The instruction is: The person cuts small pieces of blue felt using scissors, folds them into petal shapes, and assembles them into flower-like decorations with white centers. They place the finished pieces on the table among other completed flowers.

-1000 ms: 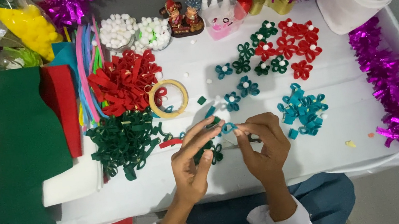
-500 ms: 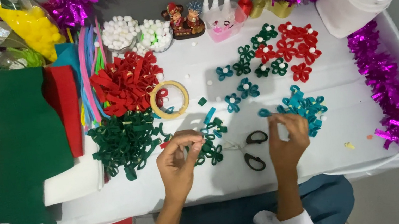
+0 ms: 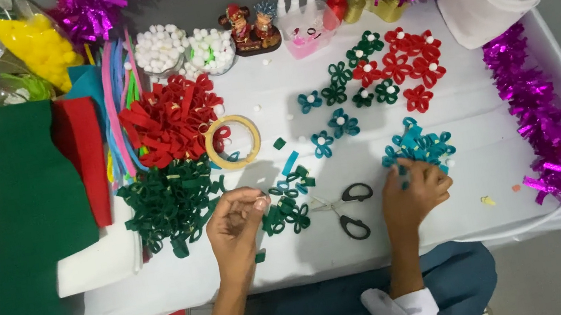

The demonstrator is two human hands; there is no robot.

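Head view, right hand (image 3: 415,193) reaching teal loops (image 3: 420,146), fingers curled

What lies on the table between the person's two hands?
In the head view, black-handled scissors lie on the white table between the left hand and the right hand, with a small green felt flower beside the left hand.

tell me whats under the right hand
The right hand lies on the near edge of the pile of teal felt loops, fingers curled over a few pieces. Whatever is beneath the palm is covered. The black-handled scissors lie apart, to its left on the white table.
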